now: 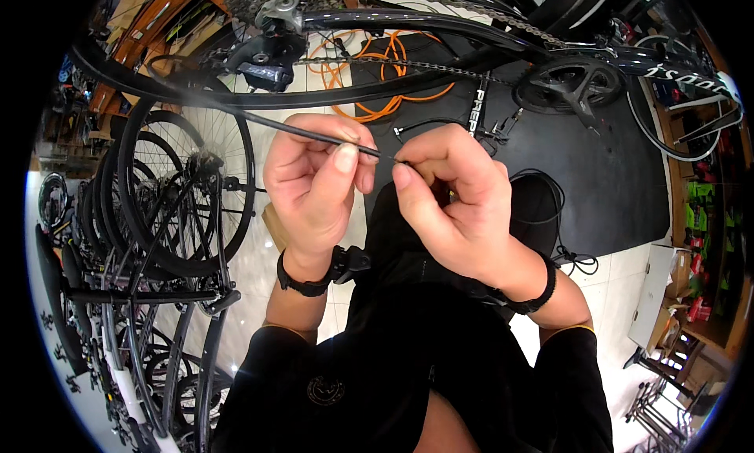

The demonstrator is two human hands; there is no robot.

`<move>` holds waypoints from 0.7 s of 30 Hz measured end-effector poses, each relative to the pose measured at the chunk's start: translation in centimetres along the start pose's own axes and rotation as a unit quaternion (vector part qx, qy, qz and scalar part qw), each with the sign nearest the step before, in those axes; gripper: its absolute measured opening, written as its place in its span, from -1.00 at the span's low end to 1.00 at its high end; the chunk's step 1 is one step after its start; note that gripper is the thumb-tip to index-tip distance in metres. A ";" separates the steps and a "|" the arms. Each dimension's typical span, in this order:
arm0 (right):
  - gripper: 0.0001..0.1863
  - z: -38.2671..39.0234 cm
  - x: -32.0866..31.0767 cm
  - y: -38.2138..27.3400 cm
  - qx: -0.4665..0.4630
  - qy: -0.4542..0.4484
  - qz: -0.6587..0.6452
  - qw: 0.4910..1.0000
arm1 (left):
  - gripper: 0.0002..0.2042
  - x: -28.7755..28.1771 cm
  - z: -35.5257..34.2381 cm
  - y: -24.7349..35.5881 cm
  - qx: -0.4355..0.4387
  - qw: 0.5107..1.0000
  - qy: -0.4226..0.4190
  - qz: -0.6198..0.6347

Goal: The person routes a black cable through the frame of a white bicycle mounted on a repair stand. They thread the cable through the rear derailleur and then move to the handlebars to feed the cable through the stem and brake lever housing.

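My left hand (314, 174) pinches a thin black cable housing (287, 129) between thumb and forefinger, close to its end. The housing runs up to the left toward the bicycle. At that end, my right hand (452, 194) has thumb and forefinger closed on something small and dark (403, 161), perhaps a wire tip or end piece, too small to make out. Both hands are held above my lap, their fingertips a short distance apart. Above them hangs a dark bicycle frame (377, 25) with a rear derailleur (267, 64), chain and crankset (561, 88).
Several bicycles (181, 209) stand along the left. An orange hose (338, 84) lies coiled under the bike, a black cable coil (542, 194) on the dark mat (609, 201). Wooden shelving with green and red items (699, 233) and boxes lines the right edge.
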State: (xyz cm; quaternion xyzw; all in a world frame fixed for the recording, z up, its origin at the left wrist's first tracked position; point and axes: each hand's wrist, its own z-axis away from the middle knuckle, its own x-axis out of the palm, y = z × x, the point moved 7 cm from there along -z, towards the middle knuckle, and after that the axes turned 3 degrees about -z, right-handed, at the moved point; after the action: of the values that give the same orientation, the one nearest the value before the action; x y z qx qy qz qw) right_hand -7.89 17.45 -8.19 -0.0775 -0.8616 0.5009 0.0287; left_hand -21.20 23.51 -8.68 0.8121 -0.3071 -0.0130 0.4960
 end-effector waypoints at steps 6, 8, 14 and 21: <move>-0.89 -0.1 0.4 -0.9 -0.070 0.020 0.002 0.997 | -0.87 0.2 0.3 -0.1 -0.009 1.000 0.004 0.021; -0.88 -0.1 0.4 -1.0 -0.060 0.015 -0.001 0.998 | -0.87 0.2 0.3 -0.1 -0.010 1.000 0.004 0.020; -0.89 0.0 0.3 -1.1 -0.060 0.018 -0.007 0.998 | -0.87 0.3 0.4 0.1 -0.010 1.000 0.011 0.022; -0.89 0.2 0.6 -1.0 -0.072 0.006 -0.026 0.997 | -0.87 0.3 0.6 0.2 -0.013 0.999 0.015 0.027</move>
State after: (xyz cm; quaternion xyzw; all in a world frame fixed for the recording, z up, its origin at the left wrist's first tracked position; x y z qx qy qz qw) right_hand -8.65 16.92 -7.41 -0.0597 -0.8968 0.4364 0.0416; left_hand -21.25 22.84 -8.73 0.7971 -0.3216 0.0087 0.5109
